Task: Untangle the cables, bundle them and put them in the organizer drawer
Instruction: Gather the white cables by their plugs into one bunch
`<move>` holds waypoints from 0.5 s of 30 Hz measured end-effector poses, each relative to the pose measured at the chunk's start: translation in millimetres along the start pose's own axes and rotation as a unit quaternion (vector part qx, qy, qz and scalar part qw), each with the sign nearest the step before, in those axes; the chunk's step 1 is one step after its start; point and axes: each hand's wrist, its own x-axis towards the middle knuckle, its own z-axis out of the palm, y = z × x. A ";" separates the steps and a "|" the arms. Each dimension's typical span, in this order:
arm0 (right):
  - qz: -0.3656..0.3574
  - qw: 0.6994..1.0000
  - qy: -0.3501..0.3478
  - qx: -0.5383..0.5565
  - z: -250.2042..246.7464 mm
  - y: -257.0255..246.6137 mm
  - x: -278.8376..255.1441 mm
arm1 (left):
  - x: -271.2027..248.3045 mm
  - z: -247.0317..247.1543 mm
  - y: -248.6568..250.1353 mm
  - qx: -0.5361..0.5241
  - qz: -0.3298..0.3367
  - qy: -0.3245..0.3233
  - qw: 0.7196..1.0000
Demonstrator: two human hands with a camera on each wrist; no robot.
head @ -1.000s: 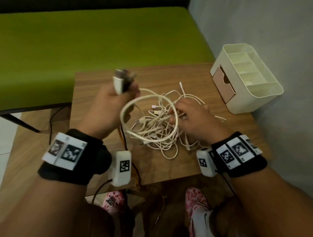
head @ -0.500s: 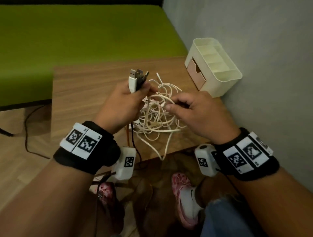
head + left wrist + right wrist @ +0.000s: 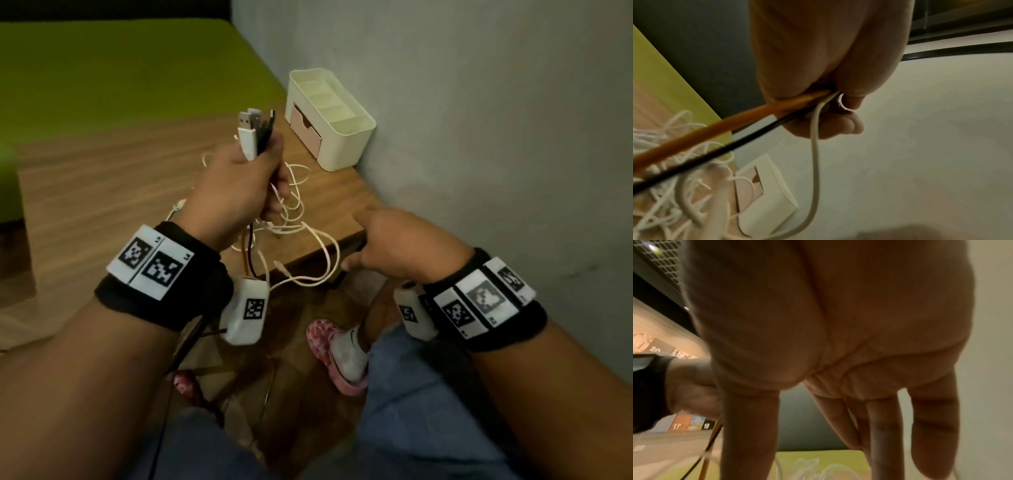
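Note:
My left hand grips a bunch of cable plugs that stick up out of its fist, held above the wooden table. White, orange and black cables run down from the fist. A tangle of white cables lies on the table's near right corner and droops over the edge. My right hand hovers over that corner with fingers straight and spread, holding nothing. The cream organizer with its pink drawer stands at the table's far right, by the wall.
A grey wall runs close along the right of the table. A green surface lies behind the table. Below the table edge are my knees in jeans and a pink-and-white shoe on the wooden floor.
My right hand has let go of the white cables, drawn back toward me and spread its fingers. My left hand has lifted the plugs higher. The view has swung to the right.

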 end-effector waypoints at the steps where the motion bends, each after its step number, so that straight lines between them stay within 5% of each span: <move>1: -0.010 1.000 0.018 0.013 -4.4 2.6 -4.9 | -4.9 8.8 4.8 -0.001 -0.002 -0.022 1.000; 4: -0.095 0.986 0.023 0.136 -13.0 4.7 -20.3 | -20.8 37.3 20.1 -0.046 0.000 -0.070 0.996; 8: -0.196 0.936 -0.082 0.281 2.2 -7.0 -31.2 | -31.2 62.1 37.6 -0.166 0.006 -0.086 0.982; 13: -0.180 0.871 -0.180 0.421 10.1 -2.9 -38.5 | -26.5 56.8 38.8 -0.163 -0.002 -0.094 0.982; 15: -0.189 0.886 -0.163 0.390 7.9 0.4 -36.2 | -21.6 48.7 28.7 -0.178 -0.033 -0.103 0.978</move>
